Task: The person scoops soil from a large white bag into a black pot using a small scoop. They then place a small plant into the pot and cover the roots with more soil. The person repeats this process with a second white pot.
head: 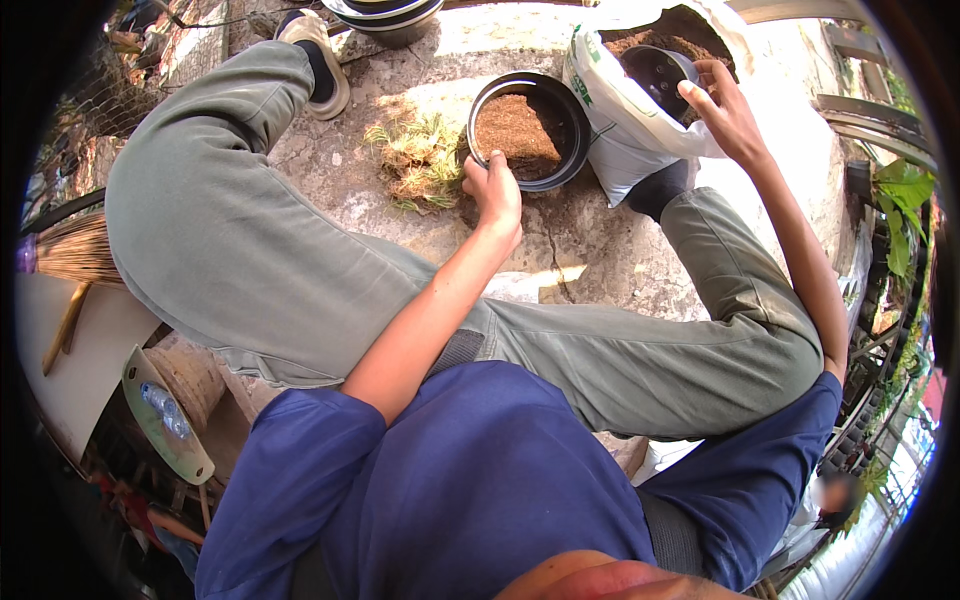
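Observation:
My left hand (496,191) grips the near rim of a round black plastic plant pot (574,161), partly filled with brown potting soil (517,135). Left of that pot, a clump of small grassy plants with tangled roots (420,165) lies on the ground. Over on the right, my right hand (720,109) holds the edge of a smaller black pot (660,75) with holes in its base. That pot is tilted inside the mouth of a white plastic sack (637,142), against the brown soil (697,45) within. The small pot's inside is hidden from me.
Stacked pots (390,19) stand at the top on the cracked concrete ground (360,165). My shoe (322,67) is near them; the sack stands by my other foot. A stick broom (75,251) and a tray with a plastic bottle (165,409) are at left. People are partly visible behind.

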A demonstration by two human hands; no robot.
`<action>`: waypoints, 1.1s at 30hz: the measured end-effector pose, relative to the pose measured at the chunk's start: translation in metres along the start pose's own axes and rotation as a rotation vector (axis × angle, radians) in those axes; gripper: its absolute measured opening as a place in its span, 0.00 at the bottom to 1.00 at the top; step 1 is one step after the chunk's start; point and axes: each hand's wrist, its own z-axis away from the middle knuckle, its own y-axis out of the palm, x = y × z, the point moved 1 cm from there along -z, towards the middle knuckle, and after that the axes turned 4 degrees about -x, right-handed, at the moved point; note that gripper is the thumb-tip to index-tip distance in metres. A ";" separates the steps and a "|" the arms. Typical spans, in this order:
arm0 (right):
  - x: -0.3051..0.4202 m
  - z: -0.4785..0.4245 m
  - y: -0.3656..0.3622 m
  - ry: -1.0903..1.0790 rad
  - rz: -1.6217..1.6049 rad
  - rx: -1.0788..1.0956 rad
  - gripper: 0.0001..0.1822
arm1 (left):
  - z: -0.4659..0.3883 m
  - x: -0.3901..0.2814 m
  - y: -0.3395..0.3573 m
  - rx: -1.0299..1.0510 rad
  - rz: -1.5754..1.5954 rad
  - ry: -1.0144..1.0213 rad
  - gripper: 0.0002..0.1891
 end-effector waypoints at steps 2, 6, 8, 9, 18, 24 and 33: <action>-0.001 -0.001 0.000 0.054 -0.051 -0.063 0.44 | 0.000 -0.001 0.000 -0.001 -0.008 0.002 0.37; 0.004 -0.002 -0.004 0.072 -0.161 -0.182 0.44 | 0.004 -0.003 0.000 -0.010 -0.014 -0.016 0.37; 0.007 -0.001 -0.007 0.048 -0.194 -0.241 0.41 | 0.005 -0.005 0.000 -0.009 -0.017 -0.019 0.38; 0.013 0.000 -0.009 0.026 -0.218 -0.247 0.41 | 0.004 -0.004 -0.001 0.003 -0.011 -0.012 0.38; 0.054 0.012 -0.007 -0.342 -0.259 -0.080 0.52 | 0.003 -0.003 -0.001 0.000 -0.012 -0.012 0.38; 0.095 0.025 0.001 -0.740 -0.044 -0.061 0.55 | 0.002 -0.002 -0.002 0.033 -0.009 -0.017 0.38; 0.093 0.023 0.011 -0.987 -0.066 -0.146 0.58 | 0.007 -0.008 -0.002 0.044 -0.005 -0.027 0.38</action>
